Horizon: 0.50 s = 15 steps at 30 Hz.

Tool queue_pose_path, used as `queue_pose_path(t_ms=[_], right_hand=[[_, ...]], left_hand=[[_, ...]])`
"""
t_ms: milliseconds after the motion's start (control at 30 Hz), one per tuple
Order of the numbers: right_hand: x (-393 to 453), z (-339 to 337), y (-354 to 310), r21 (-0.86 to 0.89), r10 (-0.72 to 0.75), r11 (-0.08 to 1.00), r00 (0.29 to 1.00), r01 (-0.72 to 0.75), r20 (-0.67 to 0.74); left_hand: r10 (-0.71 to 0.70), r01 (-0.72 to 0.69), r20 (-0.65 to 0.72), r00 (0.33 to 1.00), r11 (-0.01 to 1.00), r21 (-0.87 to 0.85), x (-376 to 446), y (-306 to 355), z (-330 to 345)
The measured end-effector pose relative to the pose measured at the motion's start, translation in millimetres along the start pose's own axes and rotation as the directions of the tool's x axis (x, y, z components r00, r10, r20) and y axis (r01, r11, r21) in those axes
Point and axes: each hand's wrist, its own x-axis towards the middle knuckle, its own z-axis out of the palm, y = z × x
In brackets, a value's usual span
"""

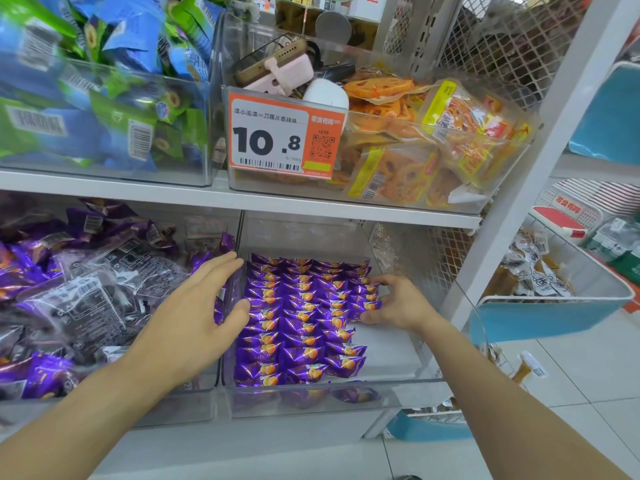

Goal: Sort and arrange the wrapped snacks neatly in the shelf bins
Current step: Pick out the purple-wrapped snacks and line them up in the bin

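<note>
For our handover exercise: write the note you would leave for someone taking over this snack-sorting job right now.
Left hand: open, fingers straight, resting on the left wall of the lower right bin.
Right hand: fingers curled on the rightmost column of purple snacks; a firm grip cannot be confirmed.
Done: purple snacks lie in neat rows across the left and middle of that bin.
Left: the bin's front right floor is bare, and the lower left bin holds a loose jumble of purple and clear packs.
</note>
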Motion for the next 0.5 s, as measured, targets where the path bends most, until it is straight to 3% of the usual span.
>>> queue_pose_path(t_ms=[200,267,367,500], right_hand=[[-7,-8,-9,-0.127,-0.015,0.992,0.998,0.006,-0.068],[-16,-15,-22,-0.184,-0.078,0.982,0.985,0.049,-0.156],[-38,-18,-58,-0.081,-0.219,0.976,0.924,0.204,-0.315],[-88,5,-130,0.123,-0.435,0.87,0.859,0.478,-0.27]], left_hand=[[0.007,-0.007,0.009,1.0,1.0,0.013,0,0,-1],[0.014,-0.014,0.013,1.0,1.0,0.025,0,0,-2],[0.046,-0.047,0.019,0.999,0.997,0.053,-1,4,-7],[0.051,-0.052,0.013,0.999,0.997,0.053,-8,10,-28]])
